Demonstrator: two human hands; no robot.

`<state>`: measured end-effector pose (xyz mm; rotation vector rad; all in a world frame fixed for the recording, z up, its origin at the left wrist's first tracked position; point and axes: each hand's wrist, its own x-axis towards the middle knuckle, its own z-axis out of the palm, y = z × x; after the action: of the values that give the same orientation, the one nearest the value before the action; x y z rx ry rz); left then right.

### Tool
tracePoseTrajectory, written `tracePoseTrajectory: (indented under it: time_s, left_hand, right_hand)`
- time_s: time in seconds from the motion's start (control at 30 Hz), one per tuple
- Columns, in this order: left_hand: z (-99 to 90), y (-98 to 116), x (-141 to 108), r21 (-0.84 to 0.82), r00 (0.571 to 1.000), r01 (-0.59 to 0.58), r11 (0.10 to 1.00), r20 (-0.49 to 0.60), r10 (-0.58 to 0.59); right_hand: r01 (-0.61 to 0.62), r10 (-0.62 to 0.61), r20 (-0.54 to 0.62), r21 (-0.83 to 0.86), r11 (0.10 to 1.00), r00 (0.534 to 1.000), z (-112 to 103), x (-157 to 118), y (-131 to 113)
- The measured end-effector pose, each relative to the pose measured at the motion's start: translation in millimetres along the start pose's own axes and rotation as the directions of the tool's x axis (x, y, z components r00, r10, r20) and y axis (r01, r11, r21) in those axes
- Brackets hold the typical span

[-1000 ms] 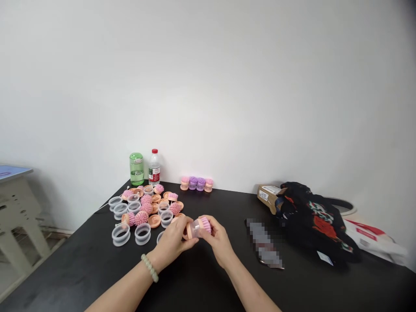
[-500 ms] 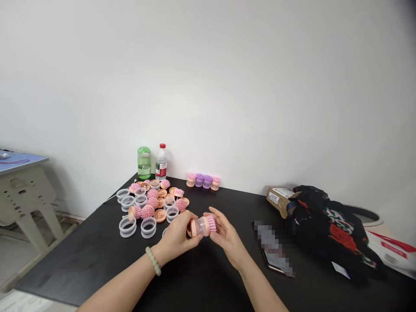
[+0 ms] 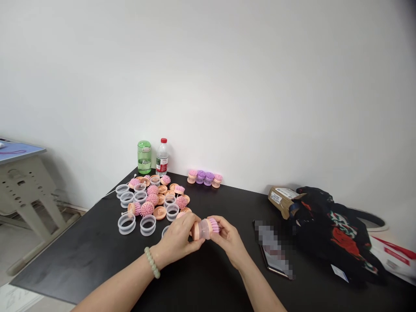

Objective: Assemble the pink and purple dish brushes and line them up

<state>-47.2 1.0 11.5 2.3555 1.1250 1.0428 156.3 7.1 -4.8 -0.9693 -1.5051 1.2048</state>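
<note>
A scalp brush (image 3: 204, 229) with an orange base, a clear middle and pink bristles lies sideways between my hands above the black table. My left hand (image 3: 180, 234), with a beaded bracelet at the wrist, is wrapped round its orange base. The fingers and thumb of my right hand (image 3: 227, 237) close on the bristle end. To the left lie loose brush parts: clear rings (image 3: 148, 225), pink bristle heads (image 3: 147, 209) and orange caps (image 3: 159, 212). One ring is partly hidden behind my left hand.
Assembled pink and purple brushes (image 3: 204, 177) stand in a row by the wall. A green bottle (image 3: 144, 158) and a water bottle (image 3: 162, 158) are at the back left. On the right are a phone (image 3: 274, 255), a cardboard box (image 3: 282, 201) and a black cloth bag (image 3: 331, 242).
My right fingers have closed further round the bristle end of the brush. The left hand keeps its hold. The camera view has shifted slightly.
</note>
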Motion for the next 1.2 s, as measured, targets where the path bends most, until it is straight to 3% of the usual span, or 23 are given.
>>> tracePoseTrajectory:
  time_s: [0.53,0.9,1.2]
  left_hand:
    - [-9.1,-1.4,6.1,-0.173,0.999,-0.022,0.985,0.033,0.028]
    - [-9.3,-1.2,4.4,-0.154,0.998,-0.031,0.988,0.057,0.041]
    - [-10.6,0.6,2.3,-0.123,0.998,-0.049,0.991,0.031,0.053]
  right_hand:
    - [-0.064,0.064,-0.002,0.033,0.997,0.998,3.0,-3.8,-3.7]
    - [-0.026,0.026,-0.028,-0.011,1.000,0.999,1.6,-3.5,-1.2]
    - [0.040,-0.038,-0.033,0.065,0.997,0.999,4.9,-6.4,-2.6]
